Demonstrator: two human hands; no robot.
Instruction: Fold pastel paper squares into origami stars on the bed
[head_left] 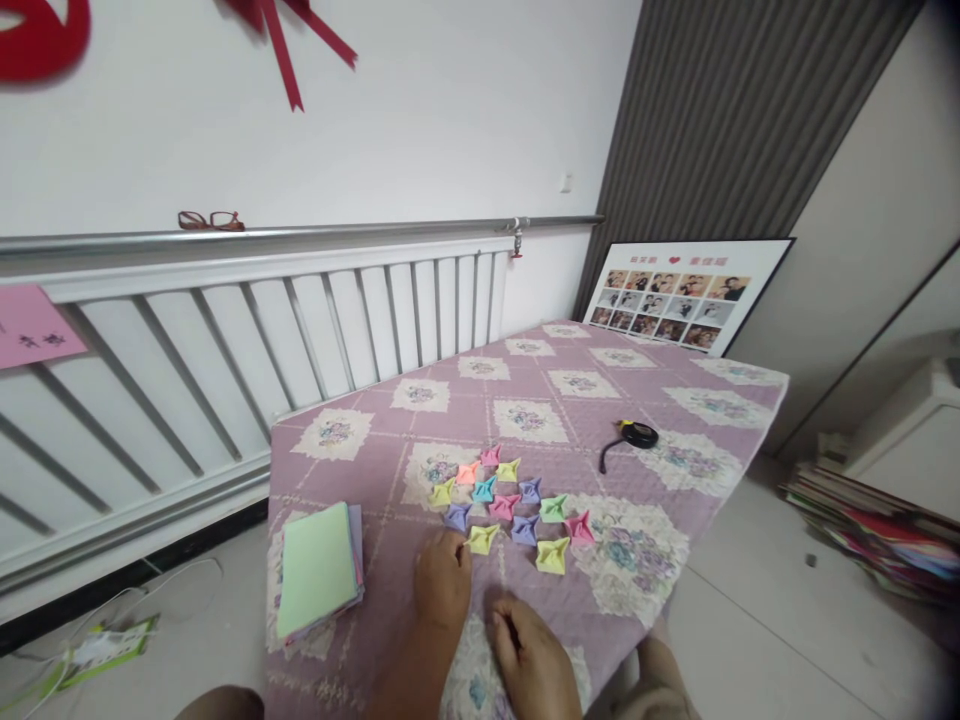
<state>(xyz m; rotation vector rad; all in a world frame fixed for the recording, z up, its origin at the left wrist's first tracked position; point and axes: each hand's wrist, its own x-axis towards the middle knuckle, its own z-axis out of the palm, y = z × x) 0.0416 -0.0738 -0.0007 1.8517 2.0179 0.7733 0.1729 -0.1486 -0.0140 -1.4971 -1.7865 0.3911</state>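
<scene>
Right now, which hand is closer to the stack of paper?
Left. The left hand rests just right of the paper stack; the right hand lies farther right, nearer the table's edge.

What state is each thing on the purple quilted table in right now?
Folded coloured paper pieces: finished, lying clustered.
Yellow folded paper piece: flat, at left hand's fingertips.
Stack of coloured paper sheets: unfolded, piled.
Black tape measure: closed, strap trailing.
Left hand: resting, fingers down.
Right hand: loosely curled, seemingly empty.
</scene>
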